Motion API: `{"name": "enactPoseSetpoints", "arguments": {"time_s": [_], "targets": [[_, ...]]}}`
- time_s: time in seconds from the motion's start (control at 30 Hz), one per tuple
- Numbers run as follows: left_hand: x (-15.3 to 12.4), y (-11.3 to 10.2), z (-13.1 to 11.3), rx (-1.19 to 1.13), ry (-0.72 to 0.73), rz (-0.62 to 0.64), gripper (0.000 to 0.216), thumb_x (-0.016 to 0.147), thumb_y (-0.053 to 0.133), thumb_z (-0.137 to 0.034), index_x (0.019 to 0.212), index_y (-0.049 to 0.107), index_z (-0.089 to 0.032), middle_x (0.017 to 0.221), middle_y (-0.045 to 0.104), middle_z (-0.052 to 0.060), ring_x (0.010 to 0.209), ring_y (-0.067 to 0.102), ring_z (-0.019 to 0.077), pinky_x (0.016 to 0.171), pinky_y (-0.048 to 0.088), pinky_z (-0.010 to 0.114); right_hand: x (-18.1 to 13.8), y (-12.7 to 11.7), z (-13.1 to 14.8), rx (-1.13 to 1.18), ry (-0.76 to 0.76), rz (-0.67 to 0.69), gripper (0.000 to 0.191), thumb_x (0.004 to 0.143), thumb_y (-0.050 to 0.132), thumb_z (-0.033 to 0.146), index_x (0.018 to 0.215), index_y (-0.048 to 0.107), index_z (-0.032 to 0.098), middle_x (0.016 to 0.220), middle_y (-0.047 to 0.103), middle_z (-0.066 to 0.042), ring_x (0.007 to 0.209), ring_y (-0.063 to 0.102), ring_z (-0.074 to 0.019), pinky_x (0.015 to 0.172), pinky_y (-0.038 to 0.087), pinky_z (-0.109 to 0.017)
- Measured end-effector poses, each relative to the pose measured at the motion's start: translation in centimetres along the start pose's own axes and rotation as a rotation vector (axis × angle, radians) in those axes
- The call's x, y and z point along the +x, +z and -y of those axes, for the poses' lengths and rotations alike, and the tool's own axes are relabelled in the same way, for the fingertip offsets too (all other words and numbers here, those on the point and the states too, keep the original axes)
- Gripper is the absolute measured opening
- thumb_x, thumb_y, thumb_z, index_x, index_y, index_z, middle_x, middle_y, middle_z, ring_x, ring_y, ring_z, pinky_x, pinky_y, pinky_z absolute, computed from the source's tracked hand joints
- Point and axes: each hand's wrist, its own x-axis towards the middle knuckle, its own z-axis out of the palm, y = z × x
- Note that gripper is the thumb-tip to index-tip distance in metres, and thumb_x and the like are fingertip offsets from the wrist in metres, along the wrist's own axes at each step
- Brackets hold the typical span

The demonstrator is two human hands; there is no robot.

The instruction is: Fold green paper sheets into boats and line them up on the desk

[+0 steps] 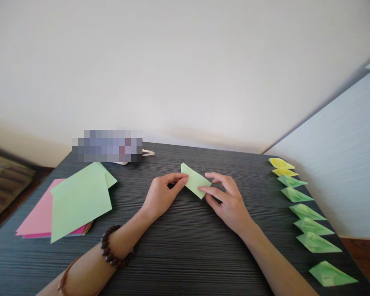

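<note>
A small folded strip of light green paper [193, 180] lies slantwise on the dark striped table [179, 246]. My left hand [162, 195] pinches its left edge between thumb and forefinger. My right hand [226, 201] presses its lower right end with the forefinger, the other fingers curled beside it. A dark bead bracelet [112, 253] circles my left wrist.
A stack of flat paper sheets, green [78, 199] over pink [38, 216], lies at the left. Along the right edge runs a row of folded paper pieces, two yellow [281, 163] and several green [310, 226]. A blurred object [107, 146] sits at the back by the white wall.
</note>
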Motion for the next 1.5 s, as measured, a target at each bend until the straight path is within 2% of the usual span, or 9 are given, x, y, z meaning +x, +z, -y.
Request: {"name": "enactPoseSetpoints", "arguments": {"time_s": [0.07, 0.17, 0.27, 0.47, 0.63, 0.73, 1.07, 1.3, 1.5], "targets": [[0.0, 0.1, 0.1, 0.032, 0.029, 0.003, 0.024, 0.086, 0.057, -0.036, 0.099, 0.069, -0.020, 0.097, 0.072, 0.001, 0.090, 0.066, 0.0175, 0.084, 0.049, 0.029, 0.0, -0.1, -0.2, -0.074, -0.010, -0.038, 0.024, 0.084, 0.059, 0.015, 0.098, 0.068, 0.031, 0.112, 0.059, -0.003, 0.091, 0.053, -0.0185, 0.083, 0.043, -0.039], [-0.2, 0.3, 0.5, 0.218, 0.198, 0.030, 0.020, 0.086, 0.057, -0.033, 0.097, 0.071, -0.024, 0.097, 0.071, 0.001, 0.094, 0.062, 0.0189, 0.089, 0.046, 0.035, 0.0, -0.5, -0.3, -0.119, 0.015, -0.031, 0.022, 0.085, 0.057, 0.014, 0.097, 0.069, 0.027, 0.105, 0.062, -0.004, 0.088, 0.053, -0.0182, 0.080, 0.042, -0.037], [-0.4, 0.4, 1.0, 0.457, 0.367, 0.046, 0.017, 0.085, 0.059, -0.031, 0.097, 0.071, -0.028, 0.099, 0.066, 0.002, 0.101, 0.054, 0.0220, 0.091, 0.043, 0.041, 0.2, -0.7, -0.3, -0.154, 0.042, 0.047, 0.023, 0.086, 0.053, 0.012, 0.097, 0.068, 0.025, 0.105, 0.062, -0.004, 0.093, 0.053, -0.0191, 0.080, 0.040, -0.037], [-0.7, 0.2, 1.1, 0.707, 0.482, -0.031, 0.020, 0.087, 0.057, -0.030, 0.102, 0.070, -0.031, 0.120, 0.049, 0.008, 0.114, 0.042, 0.0280, 0.092, 0.041, 0.046, 0.3, -0.4, -0.3, -0.199, 0.106, 0.211, 0.014, 0.089, 0.055, 0.026, 0.093, 0.068, 0.026, 0.103, 0.063, -0.002, 0.091, 0.053, -0.0199, 0.076, 0.038, -0.036], [-0.9, 0.3, 0.5, 0.816, 0.606, 0.119, 0.027, 0.093, 0.044, -0.021, 0.113, 0.062, -0.021, 0.113, 0.058, 0.008, 0.111, 0.048, 0.0248, 0.092, 0.045, 0.042, 0.2, -0.1, -0.4, -0.155, 0.134, 0.243, 0.018, 0.092, 0.050, 0.030, 0.093, 0.067, 0.026, 0.097, 0.065, -0.001, 0.087, 0.053, -0.0178, 0.076, 0.038, -0.034], [-1.1, 0.3, 0.3, 0.860, 0.633, 0.176, 0.030, 0.093, 0.042, -0.018, 0.119, 0.057, -0.019, 0.118, 0.059, 0.007, 0.113, 0.050, 0.0239, 0.096, 0.044, 0.041, 0.2, 0.2, -0.4, -0.106, 0.154, 0.242, 0.019, 0.093, 0.048, 0.030, 0.093, 0.065, 0.024, 0.095, 0.065, -0.002, 0.086, 0.055, -0.0172, 0.075, 0.038, -0.034], [-1.6, 0.3, -0.3, 0.918, 0.617, 0.234, 0.041, 0.092, 0.044, -0.017, 0.131, 0.046, -0.026, 0.130, 0.054, 0.003, 0.124, 0.045, 0.0245, 0.102, 0.041, 0.042, -0.3, 1.5, -0.9, -0.080, 0.426, 0.046, 0.023, 0.086, 0.055, 0.043, 0.079, 0.064, 0.022, 0.085, 0.058, -0.004, 0.081, 0.057, -0.0197, 0.073, 0.042, -0.035], [-1.7, 0.5, -0.2, 0.957, 0.607, 0.228, 0.036, 0.092, 0.044, -0.020, 0.127, 0.051, -0.023, 0.127, 0.056, 0.005, 0.121, 0.047, 0.0262, 0.099, 0.043, 0.044, -0.2, 1.3, -1.2, -0.062, 0.446, 0.068, 0.020, 0.086, 0.054, 0.039, 0.080, 0.062, 0.022, 0.086, 0.059, -0.004, 0.083, 0.057, -0.0201, 0.074, 0.042, -0.036], [-1.7, 0.4, -0.2, 0.936, 0.624, 0.225, 0.043, 0.091, 0.044, -0.017, 0.133, 0.045, -0.026, 0.130, 0.054, 0.005, 0.122, 0.046, 0.0250, 0.100, 0.042, 0.042, -0.3, 1.5, -1.3, -0.124, 0.425, 0.079, 0.022, 0.089, 0.049, 0.037, 0.079, 0.059, 0.020, 0.085, 0.057, -0.005, 0.080, 0.056, -0.0202, 0.072, 0.042, -0.036]]}}
